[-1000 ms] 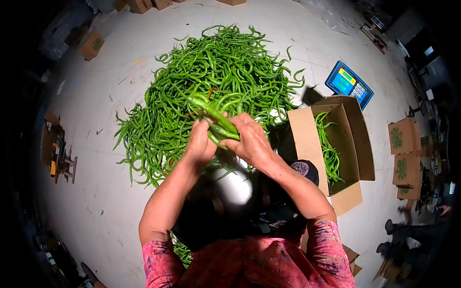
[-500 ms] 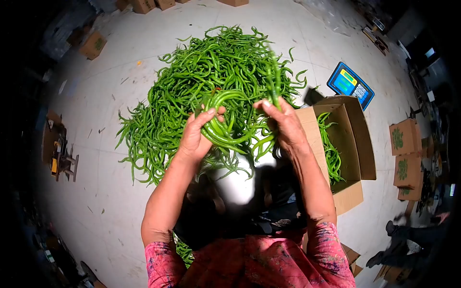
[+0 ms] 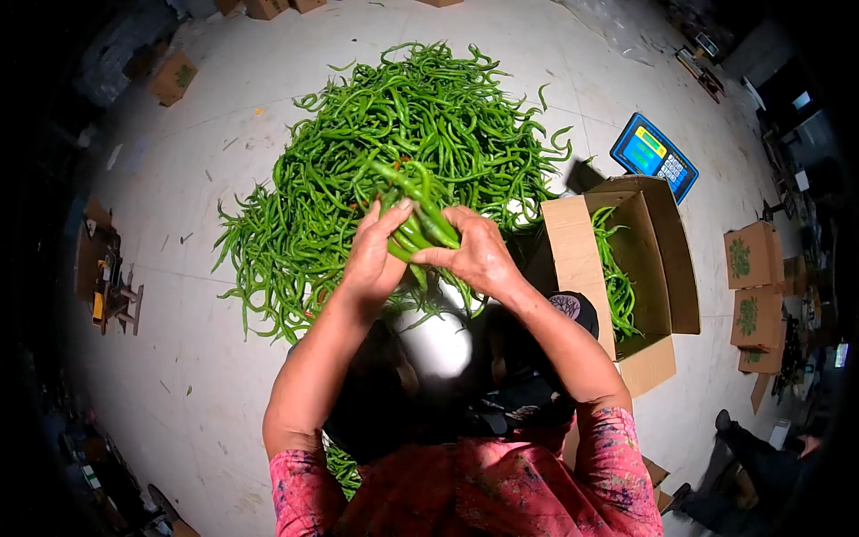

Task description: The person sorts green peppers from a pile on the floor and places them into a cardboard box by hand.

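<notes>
A bunch of long green chili peppers [image 3: 416,215] is held between my two hands, in front of a large heap of the same peppers [image 3: 420,116] on the floor. My left hand [image 3: 376,246] is closed round the bunch from the left, its thumb lying over the top. From the right, my right hand [image 3: 470,251] grips the same bunch with thumb and fingers. The upper tips of the peppers are smeared by motion. Some fingers of both hands are hidden behind the peppers.
An open cardboard box [image 3: 658,268] with green peppers along its left side stands at my right. Behind it is a blue scale display [image 3: 653,157]. Stacked cartons [image 3: 756,286] stand farther right, near a person's dark-clothed legs [image 3: 756,465].
My right hand has moved left and down to meet the left hand, bringing its peppers to the bunch there. The bunch now sits between both hands. The person at the lower right has shifted.
</notes>
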Available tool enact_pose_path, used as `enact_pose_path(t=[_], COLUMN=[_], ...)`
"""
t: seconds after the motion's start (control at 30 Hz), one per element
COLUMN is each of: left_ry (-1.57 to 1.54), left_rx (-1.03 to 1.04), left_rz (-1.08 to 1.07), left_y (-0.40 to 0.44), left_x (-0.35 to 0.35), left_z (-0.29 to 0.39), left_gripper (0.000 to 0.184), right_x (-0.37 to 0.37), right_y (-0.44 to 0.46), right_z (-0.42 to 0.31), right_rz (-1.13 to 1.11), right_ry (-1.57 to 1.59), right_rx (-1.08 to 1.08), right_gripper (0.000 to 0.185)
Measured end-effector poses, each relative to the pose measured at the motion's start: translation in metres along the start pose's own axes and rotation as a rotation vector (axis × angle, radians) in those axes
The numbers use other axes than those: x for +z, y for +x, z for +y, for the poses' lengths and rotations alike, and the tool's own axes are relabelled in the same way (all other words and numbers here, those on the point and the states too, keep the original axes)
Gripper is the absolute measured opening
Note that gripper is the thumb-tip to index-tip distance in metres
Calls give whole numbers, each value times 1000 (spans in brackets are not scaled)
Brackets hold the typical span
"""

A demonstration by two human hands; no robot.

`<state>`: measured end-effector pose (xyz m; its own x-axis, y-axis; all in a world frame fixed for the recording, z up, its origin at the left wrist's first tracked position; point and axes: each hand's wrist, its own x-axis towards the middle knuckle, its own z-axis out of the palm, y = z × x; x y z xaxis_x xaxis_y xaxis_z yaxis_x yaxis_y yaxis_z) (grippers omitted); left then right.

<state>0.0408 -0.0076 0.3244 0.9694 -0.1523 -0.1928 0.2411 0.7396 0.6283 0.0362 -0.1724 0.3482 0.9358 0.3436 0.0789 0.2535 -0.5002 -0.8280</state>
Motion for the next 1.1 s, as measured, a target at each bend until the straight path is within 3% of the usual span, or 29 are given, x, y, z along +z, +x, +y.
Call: enact_pose_path(t=[0.1,0.2,0.27,0.33,0.5,0.63,0.73,0.9,1.03,1.1], left_ry=[38,48,49,58,81,150,273,294,468,352], left_rx=[-29,-43,-43,-82,-40,44,103,118,204,217], left_rz=[-102,-164,-201,-209,-180,-189,-213,-199,-18,62], left_y=[-2,-8,-12,-14,-17,-16,-22,-25,-25,-18], left_x=[1,5,8,10,9,18,24,28,12,2], left_z=[5,11,16,18,19,15,14,21,26,32], left_gripper=[32,34,35,36,39,42,43,46,39,35], right_x=[-6,-16,-21,-31,-31,-7,3,-14,-17,-17], right_y=[2,5,6,10,6,7,5,8,7,5], right_z=[6,5,-3,8,-4,2,4,-1,2,3], right_rz=[-62,-141,-80,-174,-135,-130,-40,-110,-159,-202], right_ry=[209,621,891,899,971,564,402,700,729,741], right_rx=[143,220,253,266,280,152,132,221,249,323], right_gripper=[41,36,27,23,29,40,34,30,30,30])
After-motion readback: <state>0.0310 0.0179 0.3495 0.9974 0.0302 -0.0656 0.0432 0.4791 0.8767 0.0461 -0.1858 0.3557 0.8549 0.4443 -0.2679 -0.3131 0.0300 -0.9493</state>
